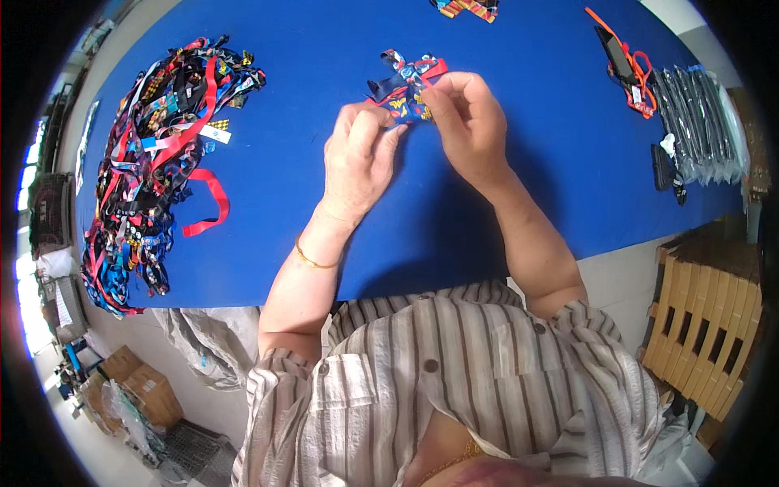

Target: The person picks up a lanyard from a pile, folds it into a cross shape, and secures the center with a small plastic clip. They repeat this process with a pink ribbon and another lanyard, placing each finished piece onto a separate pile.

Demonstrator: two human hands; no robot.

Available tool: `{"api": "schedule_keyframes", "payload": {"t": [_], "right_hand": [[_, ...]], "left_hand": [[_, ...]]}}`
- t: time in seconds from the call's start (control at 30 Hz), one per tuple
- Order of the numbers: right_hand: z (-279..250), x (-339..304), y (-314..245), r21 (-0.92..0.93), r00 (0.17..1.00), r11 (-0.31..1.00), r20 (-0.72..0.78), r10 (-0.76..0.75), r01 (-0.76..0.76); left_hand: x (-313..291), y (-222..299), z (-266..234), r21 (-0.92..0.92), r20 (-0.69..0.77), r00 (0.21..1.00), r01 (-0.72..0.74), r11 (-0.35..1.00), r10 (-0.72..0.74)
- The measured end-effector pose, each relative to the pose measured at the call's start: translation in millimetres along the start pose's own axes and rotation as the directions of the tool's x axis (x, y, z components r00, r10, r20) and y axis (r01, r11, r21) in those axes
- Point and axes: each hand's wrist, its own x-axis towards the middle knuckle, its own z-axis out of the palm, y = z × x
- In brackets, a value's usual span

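Over the blue table, my left hand [359, 154] and my right hand [471, 126] face each other with fingers closed. Between them they pinch a printed ribbon strip [406, 108], dark blue with yellow and red figures. My left thumb and forefinger grip its left end, and my right fingertips grip its right end. Just beyond the fingers, more looped ribbon [404, 69] in blue, white and red lies bunched; whether it is one piece with the held strip I cannot tell. My fingers cover part of the ribbon.
A long heap of mixed printed ribbons [150, 178] lies at the left, a red strip [217, 203] beside it. At the right are a dark phone-like object [617, 57] with an orange strap [641, 77] and plastic-wrapped dark packs [698, 122]. Colourful strips [471, 8] lie at the far edge.
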Motion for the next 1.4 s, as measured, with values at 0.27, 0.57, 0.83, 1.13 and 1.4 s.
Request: {"api": "schedule_keyframes", "payload": {"t": [0.27,0.57,0.83,1.13,1.4], "right_hand": [[1,-5,1,-0.110,0.995,0.993,0.098,-0.033,0.044],[4,-8,0,-0.018,0.996,0.999,0.082,-0.038,0.040],[9,-11,-7,0.086,0.984,0.995,0.177,0.031,-0.047],[8,-10,-6,0.093,0.968,0.980,0.201,0.154,-0.175],[0,-2,-3,0.300,0.913,0.887,0.324,0.250,-0.350]], "left_hand": [[2,-5,-12,-0.888,0.387,0.873,0.440,0.137,-0.296],[2,4,-16,-0.581,0.125,0.948,0.310,0.753,-0.294],[7,-3,-15,-0.688,0.244,0.928,0.369,0.625,-0.280],[6,-4,-19,-0.653,0.384,0.826,0.559,0.512,-0.412],[7,-10,-20,-0.791,0.450,0.791,0.568,0.227,-0.414]]}}
